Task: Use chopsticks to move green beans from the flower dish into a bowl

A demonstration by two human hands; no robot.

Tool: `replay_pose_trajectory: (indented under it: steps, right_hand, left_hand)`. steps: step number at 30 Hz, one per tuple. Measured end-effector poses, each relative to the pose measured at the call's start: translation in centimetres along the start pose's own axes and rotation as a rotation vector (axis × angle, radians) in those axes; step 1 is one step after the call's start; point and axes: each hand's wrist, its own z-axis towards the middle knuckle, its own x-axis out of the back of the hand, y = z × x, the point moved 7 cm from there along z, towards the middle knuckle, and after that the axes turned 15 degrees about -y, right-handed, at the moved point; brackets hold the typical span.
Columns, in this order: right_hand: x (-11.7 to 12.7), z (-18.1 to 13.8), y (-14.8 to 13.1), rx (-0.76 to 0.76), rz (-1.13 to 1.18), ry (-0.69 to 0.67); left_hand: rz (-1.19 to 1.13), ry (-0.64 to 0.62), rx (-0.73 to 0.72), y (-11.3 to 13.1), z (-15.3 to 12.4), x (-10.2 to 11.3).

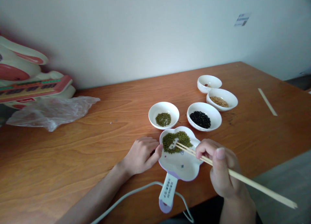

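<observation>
Chopsticks are gripped in my right hand, their tips down among the green mung beans. Those beans lie in a white, flower-shaped dish with a purple edge and a labelled handle. My left hand is at the dish's left side, thumb on the rim and fingers curled, partly hidden. Just behind the dish is a white bowl holding more mung beans. A second bowl, to its right, contains black beans.
Farther back are a bowl of tan beans and a bowl with a few reddish bits. A pale strip lies at right. Clear plastic and a toy keyboard stand left. A white cable runs beneath the handle.
</observation>
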Motion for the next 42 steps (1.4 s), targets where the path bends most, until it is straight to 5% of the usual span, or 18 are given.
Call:
replay_pose_trajectory:
  steps: [12,23,42]
  right_hand:
    - [1.0,2.2,-2.6,0.083,0.089,0.362]
    - [-0.1,0.5,0.4,-0.168,0.008,0.032]
    - [-0.5,0.9,-0.1,-0.133,-0.035,0.002]
  left_hand:
    - [0.009,-0.005,0.008,-0.2,0.0,-0.2]
    - [0.000,0.000,0.004,-0.1,0.1,-0.1]
    - [-0.003,-0.014,0.015,-0.2,-0.1,-0.2]
